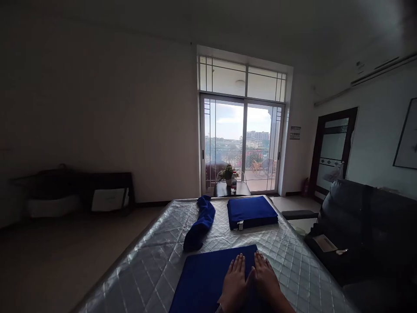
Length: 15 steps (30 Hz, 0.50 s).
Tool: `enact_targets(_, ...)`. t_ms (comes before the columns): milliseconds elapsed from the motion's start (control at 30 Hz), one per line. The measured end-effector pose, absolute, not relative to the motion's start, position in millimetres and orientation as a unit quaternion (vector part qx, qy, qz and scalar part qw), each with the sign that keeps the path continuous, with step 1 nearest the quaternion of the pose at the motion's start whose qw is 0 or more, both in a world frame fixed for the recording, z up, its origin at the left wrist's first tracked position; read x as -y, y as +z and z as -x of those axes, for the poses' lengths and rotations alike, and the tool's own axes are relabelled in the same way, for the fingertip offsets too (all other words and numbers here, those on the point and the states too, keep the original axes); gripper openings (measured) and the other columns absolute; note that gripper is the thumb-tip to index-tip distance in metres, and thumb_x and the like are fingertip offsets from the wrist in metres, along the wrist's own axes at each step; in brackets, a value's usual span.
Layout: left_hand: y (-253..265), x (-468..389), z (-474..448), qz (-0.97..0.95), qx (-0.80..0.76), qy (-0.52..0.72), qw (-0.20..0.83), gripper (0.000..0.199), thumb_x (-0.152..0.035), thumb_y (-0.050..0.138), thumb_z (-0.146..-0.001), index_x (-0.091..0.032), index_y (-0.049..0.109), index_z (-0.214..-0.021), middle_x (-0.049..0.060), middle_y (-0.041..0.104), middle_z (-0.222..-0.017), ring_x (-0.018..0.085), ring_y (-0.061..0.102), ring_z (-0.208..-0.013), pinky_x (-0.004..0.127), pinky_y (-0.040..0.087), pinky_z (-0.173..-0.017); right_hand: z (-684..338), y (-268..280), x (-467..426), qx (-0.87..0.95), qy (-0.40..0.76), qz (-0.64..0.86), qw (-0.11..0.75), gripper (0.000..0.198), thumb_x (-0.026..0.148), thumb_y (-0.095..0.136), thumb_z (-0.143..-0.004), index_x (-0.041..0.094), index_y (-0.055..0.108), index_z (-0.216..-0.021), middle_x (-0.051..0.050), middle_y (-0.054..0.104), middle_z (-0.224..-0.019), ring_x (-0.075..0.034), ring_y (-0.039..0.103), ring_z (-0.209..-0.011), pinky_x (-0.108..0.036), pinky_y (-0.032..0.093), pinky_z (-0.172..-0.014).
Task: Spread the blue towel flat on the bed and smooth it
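A blue cloth (202, 278) lies spread flat on the near part of the silver quilted table cover (153, 261). My left hand (233, 278) rests palm down on it, fingers stretched out. Beside it my right hand (265, 276) also lies flat, near the cloth's right edge, the thumbs close together. Neither hand grips anything. Past them, a stack of folded blue cloth (252, 209) with a small white tag sits at the far right of the table. A crumpled blue cloth (200, 224) lies to its left.
Behind the table stand a small dark table (243, 189) with a potted plant (229, 174) and a bottle (233, 182), before glass sliding doors (224, 130). A black sofa (365, 230) is close on the right. Dark low furniture (112, 180) lines the left wall.
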State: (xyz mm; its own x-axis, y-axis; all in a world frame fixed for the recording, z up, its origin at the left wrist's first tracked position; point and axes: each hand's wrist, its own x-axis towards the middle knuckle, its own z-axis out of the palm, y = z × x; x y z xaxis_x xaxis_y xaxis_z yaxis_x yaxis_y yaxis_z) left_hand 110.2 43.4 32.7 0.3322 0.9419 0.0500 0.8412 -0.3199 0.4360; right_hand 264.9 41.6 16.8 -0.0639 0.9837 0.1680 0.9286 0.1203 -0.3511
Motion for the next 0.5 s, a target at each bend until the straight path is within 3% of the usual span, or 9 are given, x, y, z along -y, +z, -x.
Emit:
enact_targets(167,32,-39,-14,-0.746,-0.641,0.123,0.131,0.090,-0.072,0.014,-0.087,-0.016,0.022,-0.158,0.006,0.027,-0.170,0.026,0.015,-0.158,0.044,0.015,-0.133,-262,20,-41,0.716,0.089,0.666,0.188,0.066,0.042,0.025,-0.092,0.025,0.035,-0.155,0.001,0.036,-0.166,-0.019,0.028,-0.155,-0.042,0.024,-0.130)
enact_targets(300,24,-29,64,-0.695,-0.707,0.102,0.084,0.091,-0.072,0.014,-0.087,-0.016,0.023,-0.158,0.005,0.026,-0.170,0.023,0.019,-0.158,0.042,0.017,-0.132,-262,20,-41,0.717,0.084,0.669,0.176,0.067,0.039,0.025,-0.092,0.019,0.035,-0.155,-0.004,0.034,-0.166,-0.019,0.028,-0.155,-0.042,0.025,-0.130)
enact_targets(500,23,-14,93,-0.669,-0.731,0.110,0.077,0.100,-0.075,0.011,-0.086,-0.006,0.021,-0.158,0.012,0.022,-0.170,0.024,0.022,-0.158,0.040,0.022,-0.131,-257,29,-36,0.722,0.072,0.669,0.162,0.067,0.039,0.024,-0.093,0.016,0.035,-0.155,-0.006,0.034,-0.166,-0.019,0.028,-0.155,-0.041,0.025,-0.130)
